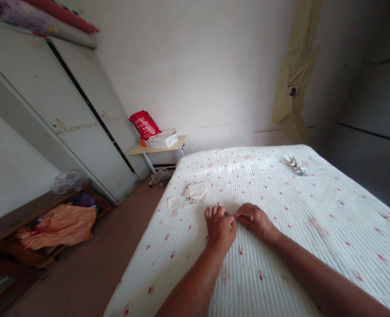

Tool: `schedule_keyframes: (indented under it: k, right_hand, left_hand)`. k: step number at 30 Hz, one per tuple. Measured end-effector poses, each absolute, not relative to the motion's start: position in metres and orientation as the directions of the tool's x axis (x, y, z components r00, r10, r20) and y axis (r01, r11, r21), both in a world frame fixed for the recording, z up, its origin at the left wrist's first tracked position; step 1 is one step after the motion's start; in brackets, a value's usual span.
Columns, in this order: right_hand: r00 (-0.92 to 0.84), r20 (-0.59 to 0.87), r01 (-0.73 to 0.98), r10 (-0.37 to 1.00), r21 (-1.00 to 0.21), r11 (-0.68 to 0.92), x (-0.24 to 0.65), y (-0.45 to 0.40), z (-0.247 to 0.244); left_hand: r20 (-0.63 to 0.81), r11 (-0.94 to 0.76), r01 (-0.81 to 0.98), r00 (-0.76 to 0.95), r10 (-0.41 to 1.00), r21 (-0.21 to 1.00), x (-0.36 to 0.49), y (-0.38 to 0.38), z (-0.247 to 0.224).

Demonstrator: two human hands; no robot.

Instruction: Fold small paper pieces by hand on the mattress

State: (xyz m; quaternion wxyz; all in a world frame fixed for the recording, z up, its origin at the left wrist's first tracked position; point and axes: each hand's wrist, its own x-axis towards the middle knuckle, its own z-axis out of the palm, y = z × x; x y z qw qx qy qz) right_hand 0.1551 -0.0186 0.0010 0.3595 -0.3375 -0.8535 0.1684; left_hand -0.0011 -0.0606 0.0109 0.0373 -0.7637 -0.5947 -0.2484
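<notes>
My left hand point(221, 226) and my right hand point(256, 222) rest close together over the white, ribbed bedspread point(274, 273) with small red flowers. The thumbs and forefingers of both hands pinch inward and almost meet. Something small and dark seems to lie between the fingertips, too small and covered to name. Beyond my left hand, a loose pile of printed paper slips point(195, 192) lies on the bedspread. Farther off to the right sits a small whitish-grey object with a jagged outline point(294, 165), its kind unclear.
A small table point(158, 149) by the wall carries a red bag point(144, 125) and a white box point(165, 140). Pale cupboards point(79, 105) stand at left, above an orange plastic bag point(63, 225). A wall socket point(293, 91) is at back right.
</notes>
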Motion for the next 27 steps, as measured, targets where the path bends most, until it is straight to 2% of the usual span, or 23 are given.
schedule_keyframes:
  k: [13,18,21,27]
  right_hand:
    - [-0.525,0.525,0.493,0.670,-0.454,0.742,0.154,-0.015,-0.004]
    - [-0.453,0.573,0.445,0.682,-0.517,0.731,0.167,-0.013,-0.002]
    - [-0.449,0.554,0.432,0.701,-0.552,0.713,0.172,-0.015,-0.001]
    - [-0.487,0.530,0.434,0.694,-0.543,0.719,0.166,-0.020,-0.001]
  left_hand:
    - [0.420,-0.283,0.927,0.161,0.893,0.247,-0.002,-0.060,0.010]
    - [0.426,-0.286,0.910,0.140,0.894,0.299,-0.002,-0.060,0.009]
    - [0.434,-0.292,0.903,0.137,0.890,0.314,-0.002,-0.061,0.008]
    - [0.441,-0.301,0.905,0.148,0.885,0.301,-0.003,-0.062,0.008]
